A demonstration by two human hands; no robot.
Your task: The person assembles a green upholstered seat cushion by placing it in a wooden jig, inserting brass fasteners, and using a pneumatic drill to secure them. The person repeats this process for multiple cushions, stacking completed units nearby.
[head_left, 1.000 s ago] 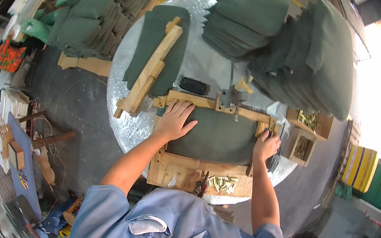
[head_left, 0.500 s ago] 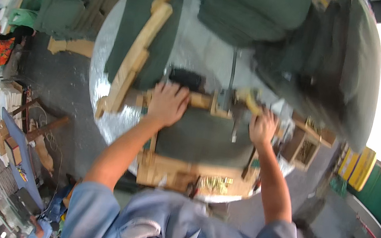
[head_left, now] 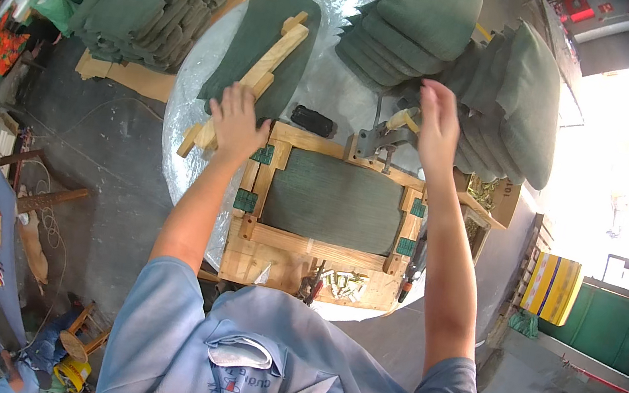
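My left hand (head_left: 238,123) lies over the lower part of a long, pale wooden piece (head_left: 274,54), fingers spread; contact is hard to judge. That piece rests on a dark green padded panel (head_left: 230,56) at the left. My right hand (head_left: 438,125) is raised at the right with fingers stretched out, holding nothing. Below it, a metal clamp (head_left: 377,142) with a yellowish handle (head_left: 403,120) sits at the far rail of a wooden frame jig (head_left: 300,241). Another dark green panel (head_left: 334,199) lies inside this jig, with green pads at its sides.
The jig stands on a round table (head_left: 183,98) wrapped in shiny film. Green panels are stacked far right (head_left: 428,19) and right (head_left: 512,104). A black object (head_left: 313,121) lies behind the jig. Small brass-coloured fittings (head_left: 342,282) lie in front; a box of fittings (head_left: 491,197) stands right.
My left hand has left the jig's far rail and moved left over the wooden piece. My right hand has let go of the clamp's handle side and risen away. The view has shifted.
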